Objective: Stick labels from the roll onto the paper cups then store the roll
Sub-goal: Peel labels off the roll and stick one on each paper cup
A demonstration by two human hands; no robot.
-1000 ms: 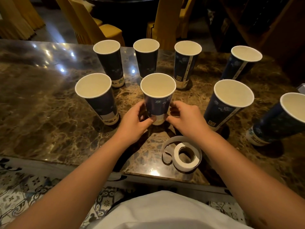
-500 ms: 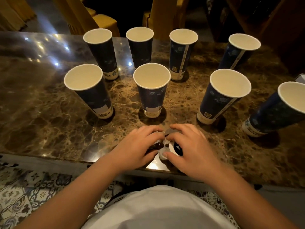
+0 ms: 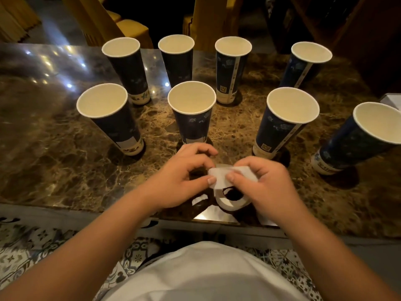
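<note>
Several dark blue paper cups stand upright on the brown marble table [image 3: 54, 161], in two rows. The front middle cup [image 3: 192, 114] and the front left cup [image 3: 108, 118] each carry a white label near the base. The white label roll [image 3: 230, 203] is lifted just above the table's near edge. My right hand [image 3: 267, 183] grips the roll and its loose strip. My left hand [image 3: 184, 179] pinches the free end of the strip [image 3: 219, 177] between thumb and fingers. Both hands are in front of the front middle cup.
The front right cup [image 3: 284, 122] and the far right cup [image 3: 358, 140] stand to the right of my hands. Yellow chairs [image 3: 132, 29] stand behind the table. A white object [image 3: 392, 99] lies at the right edge. Patterned floor tiles [image 3: 32, 246] show below the table edge.
My hands left the front middle cup and drew back to the roll. They picked it up off the table and now pull its strip apart.
</note>
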